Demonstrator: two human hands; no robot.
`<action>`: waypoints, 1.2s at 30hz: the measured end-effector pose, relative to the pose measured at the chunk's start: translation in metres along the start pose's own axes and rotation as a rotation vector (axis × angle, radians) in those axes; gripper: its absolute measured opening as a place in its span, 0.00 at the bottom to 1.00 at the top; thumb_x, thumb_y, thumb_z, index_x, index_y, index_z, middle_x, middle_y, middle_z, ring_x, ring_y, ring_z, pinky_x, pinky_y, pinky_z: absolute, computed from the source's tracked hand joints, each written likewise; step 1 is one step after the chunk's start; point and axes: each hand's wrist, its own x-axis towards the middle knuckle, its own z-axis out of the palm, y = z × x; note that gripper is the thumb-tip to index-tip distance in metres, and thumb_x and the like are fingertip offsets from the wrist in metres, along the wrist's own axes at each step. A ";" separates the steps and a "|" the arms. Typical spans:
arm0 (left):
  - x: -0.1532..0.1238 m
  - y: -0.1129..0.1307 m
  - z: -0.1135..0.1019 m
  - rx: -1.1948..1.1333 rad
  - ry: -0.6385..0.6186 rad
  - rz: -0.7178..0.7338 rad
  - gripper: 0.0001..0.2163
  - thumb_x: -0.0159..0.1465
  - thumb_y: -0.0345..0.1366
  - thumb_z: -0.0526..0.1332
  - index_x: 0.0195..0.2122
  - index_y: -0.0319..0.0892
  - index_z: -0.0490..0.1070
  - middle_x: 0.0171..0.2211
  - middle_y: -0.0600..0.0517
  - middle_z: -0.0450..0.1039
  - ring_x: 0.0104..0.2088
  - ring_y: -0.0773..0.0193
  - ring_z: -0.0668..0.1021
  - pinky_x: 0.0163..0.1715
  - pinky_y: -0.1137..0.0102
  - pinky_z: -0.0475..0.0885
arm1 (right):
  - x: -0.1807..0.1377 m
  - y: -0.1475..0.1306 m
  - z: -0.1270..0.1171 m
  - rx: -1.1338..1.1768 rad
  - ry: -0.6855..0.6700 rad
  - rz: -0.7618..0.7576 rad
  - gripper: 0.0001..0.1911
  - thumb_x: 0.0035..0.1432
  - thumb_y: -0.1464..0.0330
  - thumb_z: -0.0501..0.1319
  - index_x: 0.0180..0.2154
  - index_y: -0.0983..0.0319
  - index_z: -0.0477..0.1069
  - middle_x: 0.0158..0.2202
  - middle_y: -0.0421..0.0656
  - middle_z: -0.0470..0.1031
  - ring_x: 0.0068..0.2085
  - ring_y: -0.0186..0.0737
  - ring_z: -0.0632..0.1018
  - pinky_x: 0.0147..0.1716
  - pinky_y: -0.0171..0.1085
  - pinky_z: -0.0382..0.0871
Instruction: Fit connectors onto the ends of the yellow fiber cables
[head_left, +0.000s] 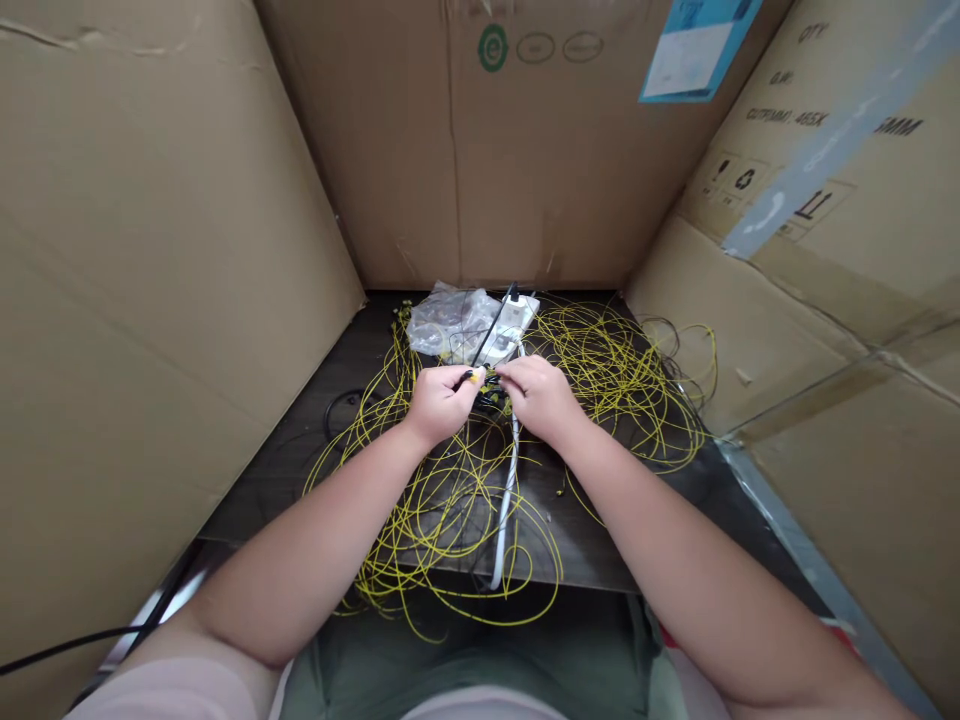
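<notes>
My left hand (441, 400) is closed in a pinch on a thin black stick-like tool (491, 328) that slants up and away toward a white power strip (512, 325). My right hand (538, 395) is closed right beside it, fingertips pinched at a small yellow-and-black connector (491, 384) between the two hands. Loose coils of thin yellow cable (607, 375) lie spread over the dark table (300, 470) under and around both hands. A white cord (508, 500) runs from the power strip toward me.
A crumpled clear plastic bag (450, 320) lies behind the hands by the power strip. Cardboard walls (165, 260) close in the table on the left, back and right. A black cable (75, 645) runs at the lower left.
</notes>
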 end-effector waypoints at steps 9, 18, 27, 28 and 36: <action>0.000 -0.004 0.000 0.010 -0.011 -0.011 0.18 0.60 0.42 0.54 0.16 0.37 0.64 0.15 0.57 0.55 0.18 0.72 0.60 0.20 0.75 0.56 | 0.003 -0.010 -0.006 0.193 0.080 0.103 0.09 0.55 0.70 0.57 0.37 0.63 0.74 0.36 0.46 0.74 0.39 0.40 0.73 0.42 0.42 0.68; -0.001 -0.002 0.000 -0.004 -0.092 0.058 0.17 0.60 0.41 0.55 0.18 0.37 0.70 0.15 0.55 0.64 0.18 0.71 0.65 0.18 0.75 0.59 | 0.003 -0.027 -0.010 0.610 0.010 0.424 0.11 0.52 0.64 0.60 0.32 0.65 0.73 0.29 0.44 0.75 0.28 0.36 0.74 0.30 0.37 0.69; 0.000 -0.002 -0.002 0.148 -0.125 0.211 0.11 0.59 0.34 0.56 0.25 0.38 0.75 0.20 0.52 0.73 0.21 0.69 0.72 0.24 0.75 0.65 | 0.004 -0.028 -0.015 0.556 -0.035 0.422 0.09 0.54 0.67 0.57 0.29 0.65 0.73 0.26 0.43 0.75 0.28 0.36 0.73 0.30 0.35 0.67; 0.000 -0.003 -0.001 0.164 -0.133 0.209 0.10 0.60 0.34 0.55 0.27 0.38 0.75 0.21 0.51 0.73 0.21 0.69 0.72 0.24 0.75 0.66 | 0.004 -0.028 -0.016 0.553 -0.042 0.427 0.09 0.54 0.67 0.57 0.28 0.65 0.73 0.25 0.43 0.74 0.27 0.35 0.73 0.29 0.34 0.66; -0.001 -0.010 -0.001 0.165 -0.202 0.235 0.20 0.56 0.25 0.53 0.51 0.40 0.67 0.39 0.48 0.77 0.30 0.67 0.78 0.34 0.71 0.72 | 0.000 -0.025 -0.015 0.336 -0.031 0.310 0.09 0.54 0.67 0.56 0.24 0.64 0.68 0.21 0.40 0.68 0.22 0.31 0.66 0.24 0.32 0.59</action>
